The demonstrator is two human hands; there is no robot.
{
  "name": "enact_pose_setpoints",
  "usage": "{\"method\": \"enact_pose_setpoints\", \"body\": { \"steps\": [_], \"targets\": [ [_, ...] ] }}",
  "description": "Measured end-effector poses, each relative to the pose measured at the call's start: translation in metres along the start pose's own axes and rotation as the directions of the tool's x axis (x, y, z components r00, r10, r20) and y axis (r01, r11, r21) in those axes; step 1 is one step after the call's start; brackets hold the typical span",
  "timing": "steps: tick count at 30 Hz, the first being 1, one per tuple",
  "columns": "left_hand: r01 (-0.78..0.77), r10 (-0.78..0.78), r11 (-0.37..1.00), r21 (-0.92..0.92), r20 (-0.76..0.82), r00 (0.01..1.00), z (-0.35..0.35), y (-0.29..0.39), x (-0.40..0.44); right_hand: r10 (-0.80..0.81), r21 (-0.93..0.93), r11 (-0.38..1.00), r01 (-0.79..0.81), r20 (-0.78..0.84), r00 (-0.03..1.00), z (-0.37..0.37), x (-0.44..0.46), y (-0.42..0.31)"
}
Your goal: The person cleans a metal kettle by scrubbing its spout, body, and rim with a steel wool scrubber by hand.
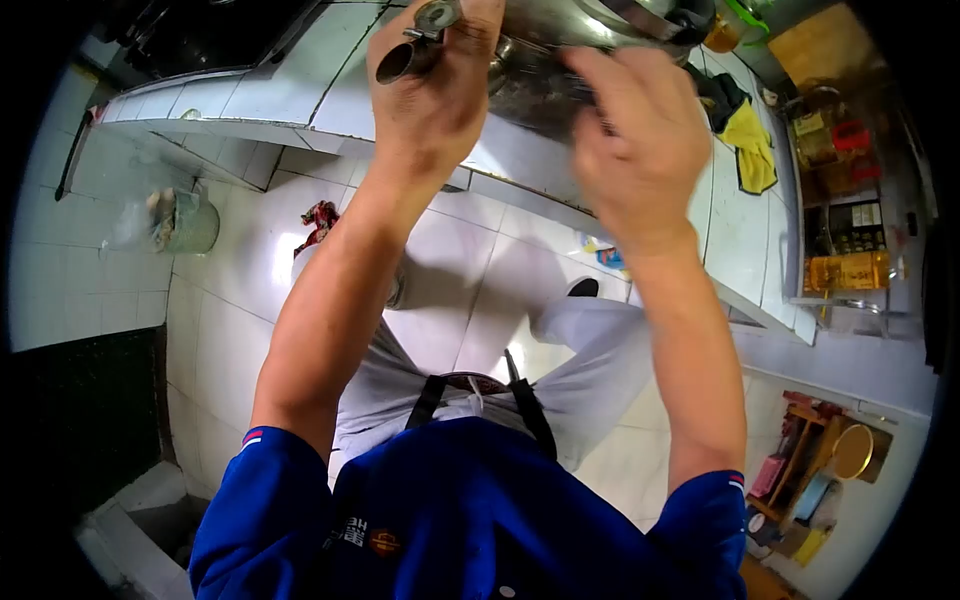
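Note:
My left hand (430, 110) is closed around a metal pipe fitting (397, 63) at the top of the view. The fitting has an open tube end pointing at me and a small round knob-like part above it. My right hand (645, 150) is to the right, its fingers curled and smeared by motion. A thin dark thing seems to lie along its fingers, too blurred to name. Between and behind both hands is a shiny, stained metal surface (540, 95) on the counter edge, partly covered by the hands.
A white tiled counter (340, 60) runs across the top, with a black stove-like appliance (200, 35) at left. A yellow and black glove or cloth (750, 150) hangs at right, near a rack of bottles (848, 270). A bucket (188, 222) stands on the floor.

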State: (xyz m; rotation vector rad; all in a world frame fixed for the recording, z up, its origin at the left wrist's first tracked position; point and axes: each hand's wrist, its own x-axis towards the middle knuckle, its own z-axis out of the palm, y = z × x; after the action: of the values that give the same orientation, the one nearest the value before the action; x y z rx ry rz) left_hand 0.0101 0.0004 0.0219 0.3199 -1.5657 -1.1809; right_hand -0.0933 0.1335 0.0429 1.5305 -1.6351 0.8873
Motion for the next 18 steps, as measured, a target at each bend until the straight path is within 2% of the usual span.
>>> {"method": "enact_pose_setpoints", "body": {
  "steps": [1,2,4,5,7,8,11,12,16,18],
  "targets": [
    [0.074,-0.074,0.996,0.042,-0.004,0.997,-0.003,0.001,0.001,0.004,-0.013,1.000,-0.003,0.016,1.000,0.004,0.000,-0.009],
    [0.073,-0.073,0.996,0.048,0.007,0.997,-0.005,-0.001,0.000,0.014,-0.013,1.000,-0.014,0.010,1.000,0.003,-0.005,-0.003],
    [-0.091,0.086,0.994,0.061,0.076,0.993,-0.009,-0.003,0.001,0.021,0.029,0.999,-0.018,-0.092,0.996,0.002,-0.018,0.018],
    [-0.096,0.092,0.993,0.065,0.067,0.994,-0.013,0.001,0.001,0.012,0.035,0.999,-0.009,-0.094,0.995,0.000,-0.022,0.021],
    [0.112,-0.124,0.989,0.097,0.133,0.983,-0.016,0.018,-0.003,0.316,0.230,0.927,-0.296,-0.057,0.947,-0.011,-0.032,0.016],
    [-0.027,0.023,0.998,0.048,0.095,0.995,-0.018,0.004,-0.004,0.321,0.179,0.933,-0.313,-0.014,0.947,-0.018,-0.032,0.013],
    [-0.056,0.054,0.998,0.019,0.082,0.995,-0.026,-0.001,-0.016,0.245,0.159,0.961,-0.227,-0.104,0.964,-0.014,-0.021,-0.015],
    [-0.120,0.116,0.991,0.051,0.068,0.991,-0.022,0.002,-0.016,0.210,0.193,0.964,-0.184,-0.127,0.969,-0.006,-0.018,-0.023],
    [-0.121,0.113,0.987,0.102,0.081,0.990,-0.028,-0.006,-0.013,0.210,0.248,0.954,-0.170,-0.149,0.966,0.032,-0.014,-0.046],
    [-0.240,0.215,0.950,0.198,0.136,0.967,-0.028,-0.005,-0.012,0.201,0.198,0.964,-0.176,-0.113,0.973,0.039,-0.013,-0.043]
  ]
}}
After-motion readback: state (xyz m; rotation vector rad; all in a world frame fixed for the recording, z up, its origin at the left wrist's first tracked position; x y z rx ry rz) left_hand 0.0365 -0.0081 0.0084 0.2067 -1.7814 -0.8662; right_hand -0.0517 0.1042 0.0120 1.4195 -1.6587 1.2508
